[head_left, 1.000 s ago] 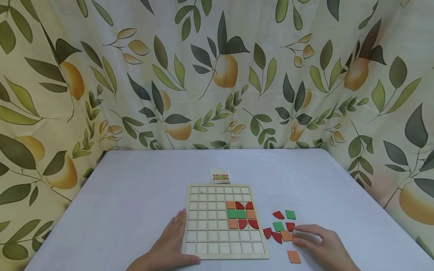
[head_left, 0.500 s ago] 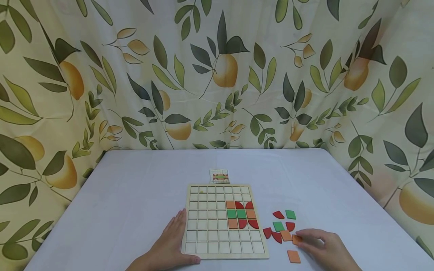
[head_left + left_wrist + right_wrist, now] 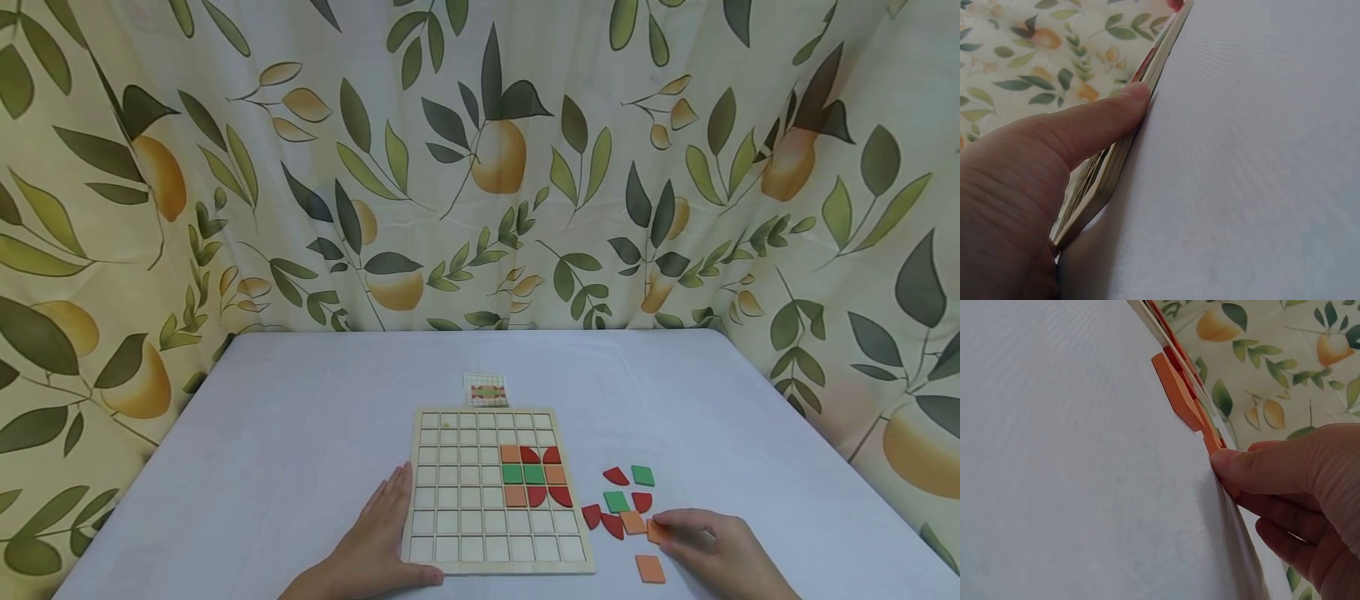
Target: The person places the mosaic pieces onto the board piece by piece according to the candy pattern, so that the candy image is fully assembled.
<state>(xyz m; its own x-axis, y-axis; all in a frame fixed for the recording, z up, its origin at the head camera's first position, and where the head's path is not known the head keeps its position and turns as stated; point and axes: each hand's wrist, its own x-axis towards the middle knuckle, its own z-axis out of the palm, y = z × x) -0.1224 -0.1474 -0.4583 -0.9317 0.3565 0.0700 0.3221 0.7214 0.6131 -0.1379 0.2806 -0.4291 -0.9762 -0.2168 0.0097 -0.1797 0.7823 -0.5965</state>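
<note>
In the head view, my right hand (image 3: 712, 546) pinches an orange square tile (image 3: 654, 532) between thumb and fingers, low over the table. The right wrist view shows the thumb on this tile's near end. Beside it lies another orange tile (image 3: 633, 522), and a third orange tile (image 3: 650, 569) sits nearer the front. My left hand (image 3: 371, 537) lies with straight fingers along the left edge of a wooden grid board (image 3: 480, 522). Its thumb (image 3: 1110, 112) presses the board's front edge. Orange, green and red tiles fill several cells on the board's right side.
Loose red quarter-round tiles (image 3: 617, 476) and green square tiles (image 3: 642, 475) lie right of the board. A small pattern card (image 3: 486, 390) stands behind the board's back edge. A patterned curtain (image 3: 480, 167) hangs behind the white-covered table (image 3: 315, 400).
My right hand has drawn slightly toward the front, and the orange tile now shows between its fingers, apart from the red tile. The left hand and the board have stayed still.
</note>
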